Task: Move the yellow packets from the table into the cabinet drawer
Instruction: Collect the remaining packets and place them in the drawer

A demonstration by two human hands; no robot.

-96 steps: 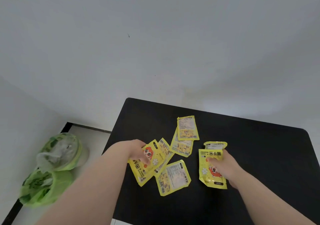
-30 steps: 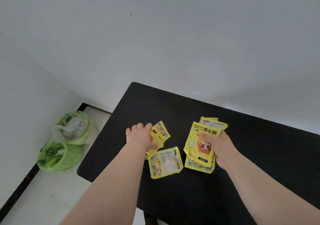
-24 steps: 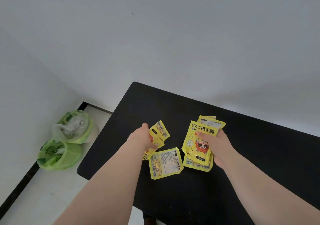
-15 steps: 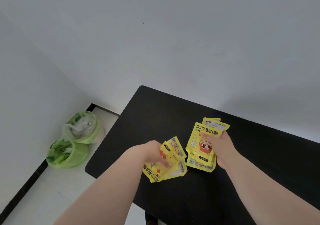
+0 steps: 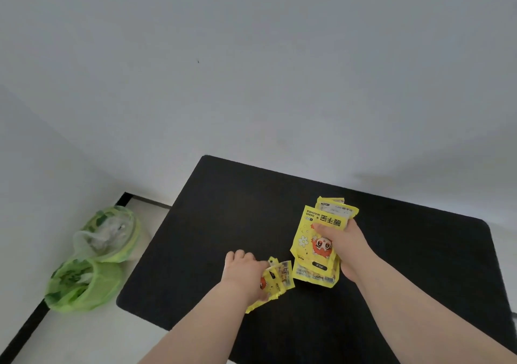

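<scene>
My right hand (image 5: 345,247) grips a fanned stack of yellow packets (image 5: 313,237) with a cartoon face, held upright just above the black table (image 5: 223,209). My left hand (image 5: 244,272) is closed on a smaller bunch of yellow packets (image 5: 278,278), low over the table beside the right stack. No loose packets lie on the table top. The cabinet drawer is not in view.
Two green plastic bags (image 5: 92,257) sit on the pale floor left of the table, against the white wall. A dark skirting strip (image 5: 25,327) runs along the floor edge at lower left.
Both hands have gathered the scattered packets off the table. In the last half second the left hand pulled its bunch together and shifted closer to the right stack.
</scene>
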